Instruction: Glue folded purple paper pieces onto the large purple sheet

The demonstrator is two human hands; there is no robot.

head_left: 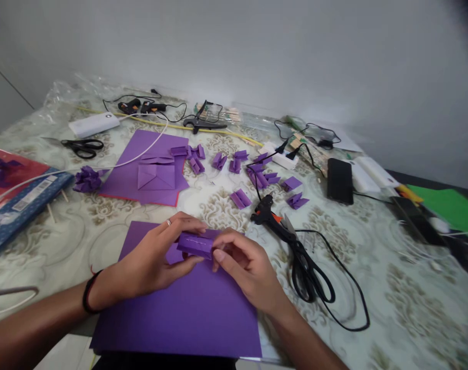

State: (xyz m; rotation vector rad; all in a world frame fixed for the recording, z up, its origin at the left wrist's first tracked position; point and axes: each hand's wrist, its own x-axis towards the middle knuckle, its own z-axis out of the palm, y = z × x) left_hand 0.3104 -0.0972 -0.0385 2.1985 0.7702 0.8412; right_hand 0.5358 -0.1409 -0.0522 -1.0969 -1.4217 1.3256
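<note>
A folded purple paper piece (196, 244) is held above the far part of the large purple sheet (187, 313), its long axis running roughly along that sheet's far edge, the right end dipped slightly. A pale broken line runs lengthwise on it. To the sheet's left, well apart, a blue packet (6, 226) carries a white barcode label (34, 193); any print there looks too small and blurred to read. The left hand (152, 257) reaches in over the sheet's left edge, fingers clamped on the piece's left end, thumb below. The right hand (251, 272) comes across the sheet's right edge, thumb and forefinger pinching the other end. Right of the sheet, a glue gun (274, 222) and black-handled scissors (310, 275) lie on the counter (372, 246).
</note>
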